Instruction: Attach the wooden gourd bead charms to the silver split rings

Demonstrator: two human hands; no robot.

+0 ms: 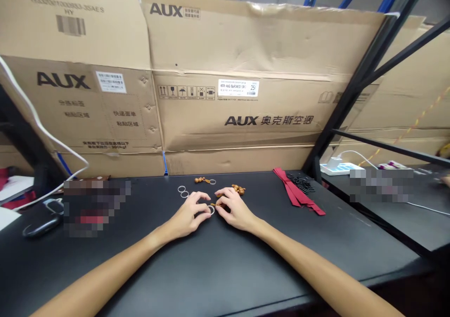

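Observation:
On the black table [218, 261] my left hand [190, 214] pinches a small metal key ring [211, 209] with curled fingers. My right hand [235, 209] meets it, its fingers closed on a small brown wooden charm [218, 205]. Another wooden charm [239, 188] lies just behind my right hand. Two loose key rings [183, 191] lie behind my left hand. A finished wooden charm with a ring [204, 180] lies farther back.
Red ribbons [298, 196] and a pile of black clips [301, 182] lie to the right. Large AUX cardboard boxes [239, 97] wall off the back. A black rack post [351, 92] slants at right, with a white power strip [339, 168] beyond. A dark device [40, 224] sits at left.

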